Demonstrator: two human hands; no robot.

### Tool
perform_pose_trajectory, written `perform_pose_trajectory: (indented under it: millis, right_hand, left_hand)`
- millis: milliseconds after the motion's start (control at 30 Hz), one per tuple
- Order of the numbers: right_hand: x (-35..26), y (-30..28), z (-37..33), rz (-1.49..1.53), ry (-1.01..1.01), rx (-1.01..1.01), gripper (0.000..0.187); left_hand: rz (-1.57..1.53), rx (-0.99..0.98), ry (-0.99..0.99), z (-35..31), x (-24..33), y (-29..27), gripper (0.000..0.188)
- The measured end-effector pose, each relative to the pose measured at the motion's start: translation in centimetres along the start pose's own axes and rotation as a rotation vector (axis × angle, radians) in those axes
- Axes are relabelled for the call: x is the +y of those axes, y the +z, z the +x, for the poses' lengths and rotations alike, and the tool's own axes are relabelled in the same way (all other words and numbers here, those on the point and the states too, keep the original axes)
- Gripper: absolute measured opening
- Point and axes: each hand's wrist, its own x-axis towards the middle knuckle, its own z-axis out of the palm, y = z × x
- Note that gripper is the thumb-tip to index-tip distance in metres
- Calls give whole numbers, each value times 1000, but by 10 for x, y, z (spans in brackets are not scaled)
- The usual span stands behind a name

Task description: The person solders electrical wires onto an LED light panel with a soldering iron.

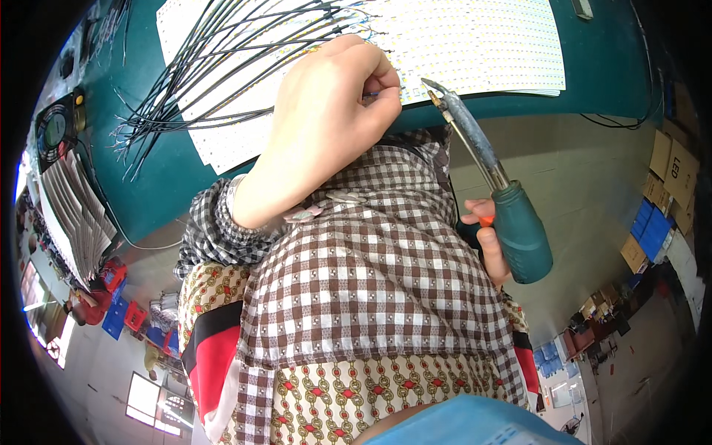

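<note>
My left hand (pixel 334 104) is above the near edge of a white LED strip panel (pixel 475 44), thumb and fingers pinched together; what lies between the fingertips is too hidden to name. Black cables (pixel 215 81) with bare coloured wire ends fan across the panel, and some pass beneath this hand. To the right, my right hand (pixel 489 241) is wrapped round the green handle of a soldering iron (pixel 523 233). Most of those fingers are behind the handle. The iron's bent metal tip, with a thin feed tube alongside it, points up and left toward the left fingertips, apart from them.
The panels lie stacked on a green table (pixel 148 200), whose near edge runs close to my apron. A small black fan (pixel 55 130) and a stack of pale sheets (pixel 74 208) are at the left. Cardboard boxes (pixel 675 170) and blue bins (pixel 649 230) stand at the far right.
</note>
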Motion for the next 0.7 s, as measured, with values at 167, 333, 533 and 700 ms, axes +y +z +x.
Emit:
perform_pose_trajectory:
  millis: [167,333,533,700]
  right_hand:
    - [2,-4,2,-136,-72,-86,48]
    - [9,-6,0,-174,-107,-99,41]
    - [13,-7,-3,-193,-89,-64,44]
    - [14,-5,-4,-165,-66,-25,50]
  left_hand:
    - [82,17,62,1,0,1,6]
    - [91,-27,45,2,0,-3,6]
    - [115,-66,30,2,3,-5,6]
    - [114,-68,31,2,2,-4,6]
